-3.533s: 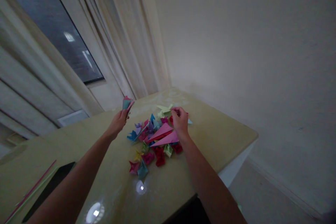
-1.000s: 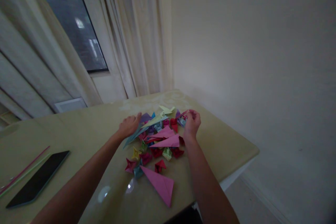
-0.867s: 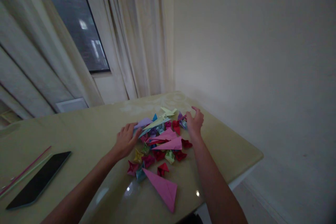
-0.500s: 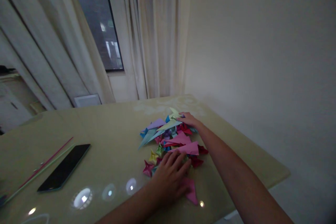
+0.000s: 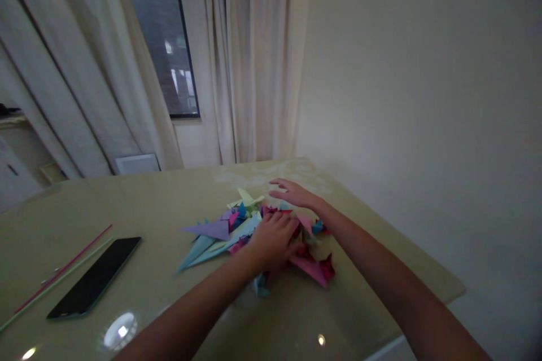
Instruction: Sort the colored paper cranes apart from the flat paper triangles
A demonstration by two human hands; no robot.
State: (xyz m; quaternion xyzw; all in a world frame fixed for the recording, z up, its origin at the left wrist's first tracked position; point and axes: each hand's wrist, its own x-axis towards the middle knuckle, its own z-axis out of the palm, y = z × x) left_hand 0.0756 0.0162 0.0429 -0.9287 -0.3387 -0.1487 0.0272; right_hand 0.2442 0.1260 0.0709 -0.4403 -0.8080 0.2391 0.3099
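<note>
Lying beneath left hand (image 5: 275, 238), folded papers (image 5: 243, 230); right hand (image 5: 293, 193) beyond; both grips spread

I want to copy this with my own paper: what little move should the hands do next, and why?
Perhaps the right hand should gently draw the pale green piece in toward the left hand. That piece pokes out at the far edge of the paper pile, and the right hand is open close by, while the left hand lies over the middle.
</note>
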